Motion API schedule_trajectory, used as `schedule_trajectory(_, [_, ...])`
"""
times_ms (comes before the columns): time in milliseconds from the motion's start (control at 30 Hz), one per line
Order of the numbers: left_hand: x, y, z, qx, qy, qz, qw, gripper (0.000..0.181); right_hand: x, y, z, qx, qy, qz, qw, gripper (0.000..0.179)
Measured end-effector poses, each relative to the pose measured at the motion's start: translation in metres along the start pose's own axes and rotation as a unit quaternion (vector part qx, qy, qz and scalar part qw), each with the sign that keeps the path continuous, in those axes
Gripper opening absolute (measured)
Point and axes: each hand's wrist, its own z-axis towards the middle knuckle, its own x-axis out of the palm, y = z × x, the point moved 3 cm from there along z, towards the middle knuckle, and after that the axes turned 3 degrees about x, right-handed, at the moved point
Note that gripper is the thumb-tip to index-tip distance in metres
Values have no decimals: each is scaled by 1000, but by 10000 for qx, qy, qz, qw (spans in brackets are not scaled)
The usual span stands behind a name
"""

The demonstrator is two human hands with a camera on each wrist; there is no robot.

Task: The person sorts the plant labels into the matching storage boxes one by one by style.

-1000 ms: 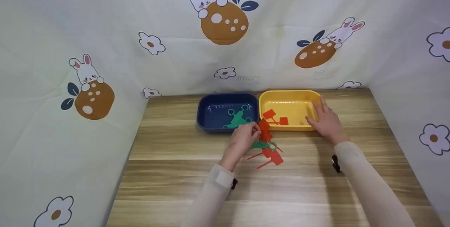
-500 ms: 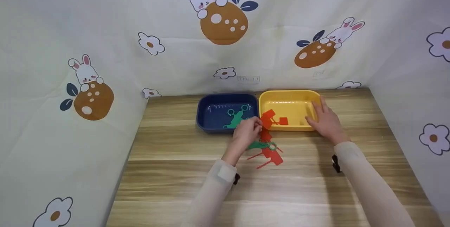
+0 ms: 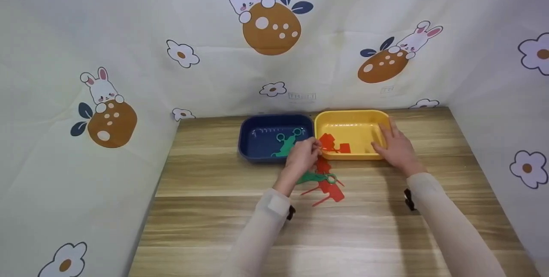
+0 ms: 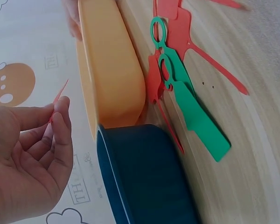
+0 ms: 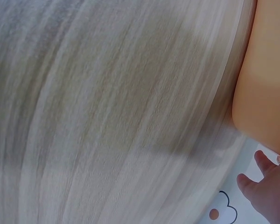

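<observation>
In the left wrist view, my left hand [image 4: 32, 158] pinches a red tag [image 4: 61, 92], seen edge-on, between thumb and fingertips. The head view has this left hand [image 3: 301, 155] at the left rim of the yellow bin [image 3: 356, 156]. Inside that bin lie flat red T-shaped tags [image 3: 345, 148]. My right hand [image 3: 399, 150] rests on the bin's right end, its fingers spread. Green ring-ended tags [image 3: 286, 146] lie in the blue bin [image 3: 257, 157]. In front of the bins, green tags [image 4: 200, 123] overlap red tags [image 4: 179, 35] on the table.
The two bins stand side by side, against each other, at the back of the wood-grain table [image 3: 206, 208]. Behind them rises a white cloth wall [image 3: 223, 79] printed with rabbits and flowers. Similar cloth walls stand at left and right.
My left hand has moved up and slightly right, bringing a red tag from the pile in front to the yellow bin's left side. My right hand has stayed in place.
</observation>
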Motion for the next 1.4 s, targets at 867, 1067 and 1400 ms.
schedule_trajectory(867, [5,-17,29,177,-104,41,9998,11,-2,2,-3,38,67,90,9999,76])
schedule_trajectory(1067, [13,-19,34,326,-306,96,9990,14,-1,2,-1,42,45,81,9999,76])
schedule_trajectory(1400, [33,-20,37,512,-131,1077,9928,18,-2,2,-2,-8,0,86,10000,76])
